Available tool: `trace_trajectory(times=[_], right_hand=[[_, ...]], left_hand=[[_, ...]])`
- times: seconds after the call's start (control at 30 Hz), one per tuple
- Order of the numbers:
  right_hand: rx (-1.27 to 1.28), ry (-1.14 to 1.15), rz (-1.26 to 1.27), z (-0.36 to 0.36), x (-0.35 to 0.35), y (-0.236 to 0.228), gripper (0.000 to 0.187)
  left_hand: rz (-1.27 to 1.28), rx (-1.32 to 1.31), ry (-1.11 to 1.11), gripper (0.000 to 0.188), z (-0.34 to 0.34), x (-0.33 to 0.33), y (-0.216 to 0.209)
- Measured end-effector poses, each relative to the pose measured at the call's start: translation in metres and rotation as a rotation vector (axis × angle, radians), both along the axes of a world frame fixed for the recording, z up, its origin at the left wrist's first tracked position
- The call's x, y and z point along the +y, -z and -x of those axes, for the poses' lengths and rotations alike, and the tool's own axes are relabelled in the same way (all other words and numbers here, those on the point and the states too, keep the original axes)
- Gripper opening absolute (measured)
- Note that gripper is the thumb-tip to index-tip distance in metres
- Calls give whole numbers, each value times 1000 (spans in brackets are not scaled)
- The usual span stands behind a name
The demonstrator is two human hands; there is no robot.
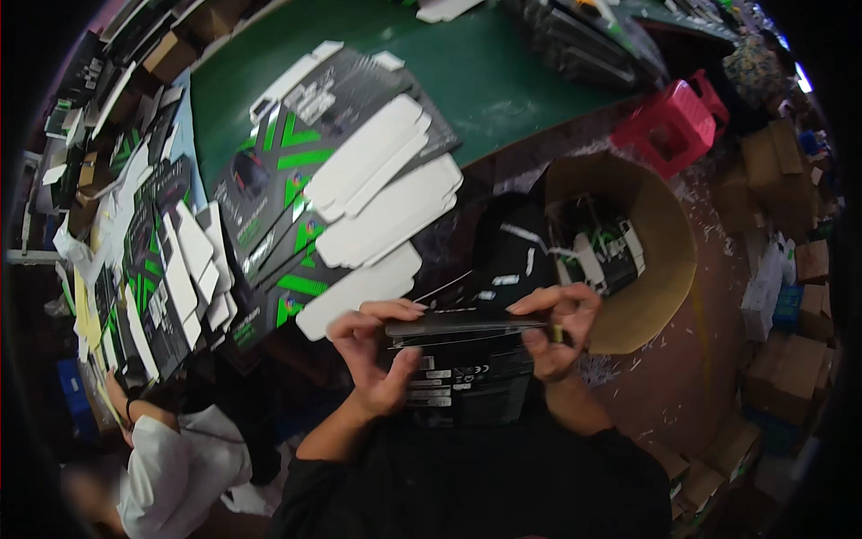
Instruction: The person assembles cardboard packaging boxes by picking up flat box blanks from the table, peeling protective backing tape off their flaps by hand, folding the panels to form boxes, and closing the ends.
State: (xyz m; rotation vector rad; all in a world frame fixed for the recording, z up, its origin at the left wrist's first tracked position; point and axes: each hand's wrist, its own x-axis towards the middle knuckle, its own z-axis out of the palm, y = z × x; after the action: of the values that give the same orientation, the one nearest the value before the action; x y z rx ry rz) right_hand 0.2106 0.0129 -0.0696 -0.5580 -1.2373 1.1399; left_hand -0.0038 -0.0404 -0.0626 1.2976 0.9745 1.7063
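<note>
Close to my body, both hands hold a black printed carton (467,368) by its upper edge, one hand at each end. My left hand (382,350) pinches the left end, thumb below and fingers on top. At the right end my right hand (557,331) grips the same edge between thumb and fingers. A narrow gap runs along the carton's edge between the hands. Beyond them, flattened black and green cartons (296,162) with white flaps (386,216) lie fanned on the green table (503,108).
A round brown drum (669,260) stands to the right with folded cartons inside. Past it is a pink stool (669,126). Another person in a white sleeve (184,463) works at lower left beside more stacked cartons (162,278). Brown boxes (781,377) line the right side.
</note>
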Motion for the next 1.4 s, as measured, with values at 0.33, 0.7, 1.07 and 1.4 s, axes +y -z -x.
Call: trace_trajectory(times=[0.33, 0.7, 1.07, 1.4], right_hand=[[-427, -146, 176, 1, 2, -44, 27], [-265, -285, 354, -5, -3, -32, 20], [-237, -278, 62, -7, -7, -14, 29], [-338, -186, -28, -7, -5, -7, 22]], left_hand=[[174, 295, 27, 29, 15, -15, -39], [138, 248, 38, 26, 20, -20, -26], [73, 246, -117, 28, 10, -26, -15], [2, 296, 70, 27, 26, -21, -2]])
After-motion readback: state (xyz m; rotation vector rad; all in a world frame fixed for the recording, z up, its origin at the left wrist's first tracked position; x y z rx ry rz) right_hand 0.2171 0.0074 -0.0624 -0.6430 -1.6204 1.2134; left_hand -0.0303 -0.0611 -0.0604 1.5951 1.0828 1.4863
